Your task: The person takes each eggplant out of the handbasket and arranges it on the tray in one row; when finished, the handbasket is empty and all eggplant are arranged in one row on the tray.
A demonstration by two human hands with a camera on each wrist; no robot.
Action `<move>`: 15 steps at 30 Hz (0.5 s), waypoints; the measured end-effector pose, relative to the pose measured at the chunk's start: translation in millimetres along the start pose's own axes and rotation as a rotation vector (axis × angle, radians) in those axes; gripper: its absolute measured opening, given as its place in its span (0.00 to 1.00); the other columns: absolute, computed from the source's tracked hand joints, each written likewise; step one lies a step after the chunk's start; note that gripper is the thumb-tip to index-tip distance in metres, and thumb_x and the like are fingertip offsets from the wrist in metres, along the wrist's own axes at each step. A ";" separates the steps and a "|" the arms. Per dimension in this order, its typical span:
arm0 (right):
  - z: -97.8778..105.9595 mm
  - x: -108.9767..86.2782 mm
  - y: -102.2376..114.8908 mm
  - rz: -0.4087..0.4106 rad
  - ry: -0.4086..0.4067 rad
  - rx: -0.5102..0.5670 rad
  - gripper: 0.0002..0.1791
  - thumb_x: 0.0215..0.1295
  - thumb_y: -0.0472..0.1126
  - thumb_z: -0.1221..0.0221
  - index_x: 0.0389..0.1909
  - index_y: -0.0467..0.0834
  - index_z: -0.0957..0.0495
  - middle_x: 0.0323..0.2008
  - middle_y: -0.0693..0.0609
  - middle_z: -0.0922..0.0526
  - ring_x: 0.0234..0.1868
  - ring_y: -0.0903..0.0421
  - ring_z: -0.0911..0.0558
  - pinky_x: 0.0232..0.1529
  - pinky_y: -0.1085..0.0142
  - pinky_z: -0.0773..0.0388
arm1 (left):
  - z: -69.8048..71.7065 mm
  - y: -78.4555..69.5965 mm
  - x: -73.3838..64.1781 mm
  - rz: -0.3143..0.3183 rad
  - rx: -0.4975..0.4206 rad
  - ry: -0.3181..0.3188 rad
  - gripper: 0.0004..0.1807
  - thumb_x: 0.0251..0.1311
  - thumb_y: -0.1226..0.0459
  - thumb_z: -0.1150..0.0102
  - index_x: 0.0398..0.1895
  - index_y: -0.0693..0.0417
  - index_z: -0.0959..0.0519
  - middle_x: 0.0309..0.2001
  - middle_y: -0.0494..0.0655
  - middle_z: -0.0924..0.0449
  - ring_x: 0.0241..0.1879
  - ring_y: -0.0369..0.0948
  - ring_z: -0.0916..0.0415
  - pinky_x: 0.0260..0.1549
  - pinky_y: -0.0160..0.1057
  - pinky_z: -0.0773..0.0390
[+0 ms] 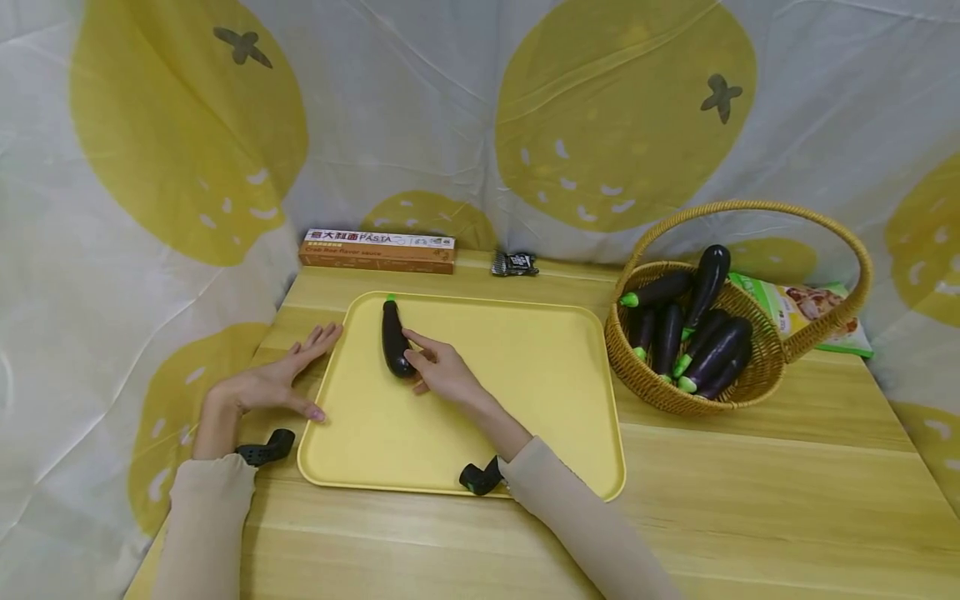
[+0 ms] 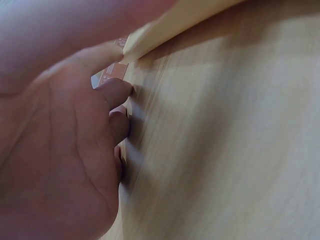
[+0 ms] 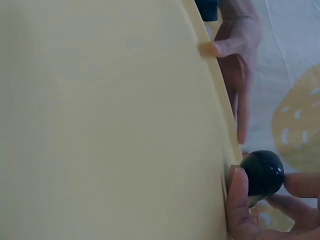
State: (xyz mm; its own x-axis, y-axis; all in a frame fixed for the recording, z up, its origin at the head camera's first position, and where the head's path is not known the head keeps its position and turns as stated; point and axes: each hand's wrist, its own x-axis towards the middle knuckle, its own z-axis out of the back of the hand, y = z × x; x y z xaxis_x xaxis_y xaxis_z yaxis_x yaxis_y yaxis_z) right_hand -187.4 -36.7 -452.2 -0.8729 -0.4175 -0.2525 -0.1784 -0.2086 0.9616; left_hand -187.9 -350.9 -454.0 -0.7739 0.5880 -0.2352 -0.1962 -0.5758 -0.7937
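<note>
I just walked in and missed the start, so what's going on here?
A person's right hand is holding an eggplant by its thick end, at the left side of a yellow tray. The left hand is at the tray's left edge, thumb touching the rim. More eggplants lie in a basket to the tray's right.

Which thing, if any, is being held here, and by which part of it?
The right grip holds an eggplant near its thick end, away from the green tip.
</note>
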 end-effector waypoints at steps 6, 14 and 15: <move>-0.3 -1.1 2.1 0.036 0.028 -0.035 0.32 0.77 0.41 0.41 0.79 0.53 0.36 0.46 0.40 0.20 0.45 0.45 0.11 0.42 0.63 0.10 | -0.2 -0.1 0.9 0.013 -0.023 0.003 0.71 0.48 0.61 0.18 0.86 0.48 0.63 0.84 0.58 0.81 0.80 0.63 0.87 0.71 0.77 0.79; -0.3 0.1 0.5 0.060 0.024 -0.065 0.31 0.78 0.39 0.43 0.78 0.49 0.35 0.44 0.39 0.16 0.43 0.47 0.10 0.40 0.65 0.11 | -0.9 -1.9 1.0 0.021 -0.039 0.005 0.71 0.48 0.61 0.18 0.86 0.47 0.63 0.84 0.57 0.81 0.80 0.64 0.88 0.70 0.78 0.80; 0.1 0.1 0.6 0.063 0.030 -0.066 0.31 0.78 0.39 0.43 0.78 0.49 0.35 0.45 0.38 0.16 0.43 0.47 0.10 0.41 0.65 0.11 | -0.7 -1.8 1.1 0.020 -0.041 0.005 0.71 0.48 0.61 0.18 0.86 0.47 0.63 0.84 0.56 0.81 0.80 0.63 0.88 0.70 0.78 0.80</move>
State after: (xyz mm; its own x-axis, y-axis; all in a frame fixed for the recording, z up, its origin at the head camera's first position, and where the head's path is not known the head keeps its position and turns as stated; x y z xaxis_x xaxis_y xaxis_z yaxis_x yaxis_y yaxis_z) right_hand -187.6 -36.8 -451.6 -0.8672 -0.4581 -0.1954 -0.0920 -0.2383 0.9668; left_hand -187.9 -348.8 -453.2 -0.7746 0.5793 -0.2537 -0.1557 -0.5635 -0.8113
